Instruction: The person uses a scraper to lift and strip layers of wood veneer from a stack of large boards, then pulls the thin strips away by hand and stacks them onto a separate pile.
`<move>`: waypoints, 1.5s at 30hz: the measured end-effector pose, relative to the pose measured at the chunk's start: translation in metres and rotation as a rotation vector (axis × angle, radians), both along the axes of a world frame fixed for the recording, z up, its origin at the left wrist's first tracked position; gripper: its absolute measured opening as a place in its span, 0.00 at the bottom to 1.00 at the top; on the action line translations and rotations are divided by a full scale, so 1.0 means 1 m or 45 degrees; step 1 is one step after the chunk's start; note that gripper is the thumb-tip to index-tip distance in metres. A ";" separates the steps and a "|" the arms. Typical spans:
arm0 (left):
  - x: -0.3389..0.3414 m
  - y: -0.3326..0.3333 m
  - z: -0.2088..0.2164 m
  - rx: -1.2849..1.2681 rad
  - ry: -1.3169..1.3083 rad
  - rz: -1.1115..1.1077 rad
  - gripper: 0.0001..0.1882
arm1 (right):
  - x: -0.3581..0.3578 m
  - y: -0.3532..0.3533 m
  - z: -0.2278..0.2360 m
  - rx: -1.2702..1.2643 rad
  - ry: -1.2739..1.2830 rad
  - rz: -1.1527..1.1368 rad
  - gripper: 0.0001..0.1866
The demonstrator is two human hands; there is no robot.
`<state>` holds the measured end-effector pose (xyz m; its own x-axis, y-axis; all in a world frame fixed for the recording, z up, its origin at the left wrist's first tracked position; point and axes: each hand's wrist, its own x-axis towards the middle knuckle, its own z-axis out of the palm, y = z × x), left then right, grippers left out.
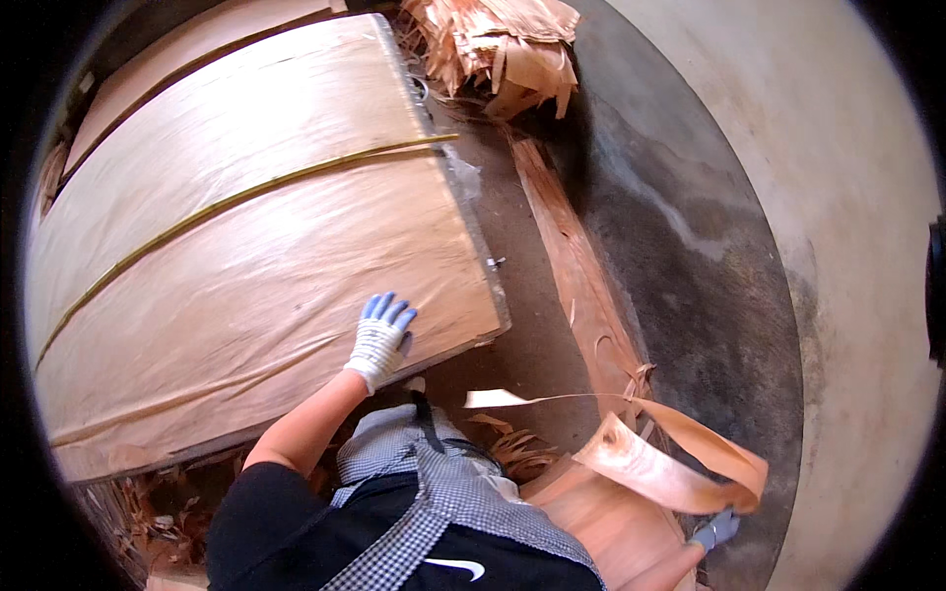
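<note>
My left hand (382, 340), in a striped white glove with blue fingertips, lies with fingers spread on the near right corner of a large stack of wood veneer sheets (246, 266). The top sheet is pale tan and slightly wrinkled. Out at the lower right, my right hand (717, 529), in a grey glove, is closed on a curled strip of wood veneer (641, 463). The strip loops up in the air and its thin tail trails left. A long thin yellowish stick (212, 209) lies across the stack.
A heap of torn veneer scraps (503, 54) sits beyond the stack's right side. Long veneer pieces (572, 256) lie along the dark lower wall (680, 246) on the right. Loose scraps (163, 512) litter the floor at lower left. Another sheet stack (187, 54) stands at the far left.
</note>
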<state>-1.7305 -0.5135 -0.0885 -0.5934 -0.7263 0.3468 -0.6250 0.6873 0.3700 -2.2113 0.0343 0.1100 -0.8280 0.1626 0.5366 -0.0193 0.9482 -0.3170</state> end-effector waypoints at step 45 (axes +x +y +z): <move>-0.347 -0.494 -0.105 1.155 -0.273 1.190 0.15 | -0.348 -1.207 -0.001 0.115 -0.763 2.213 0.04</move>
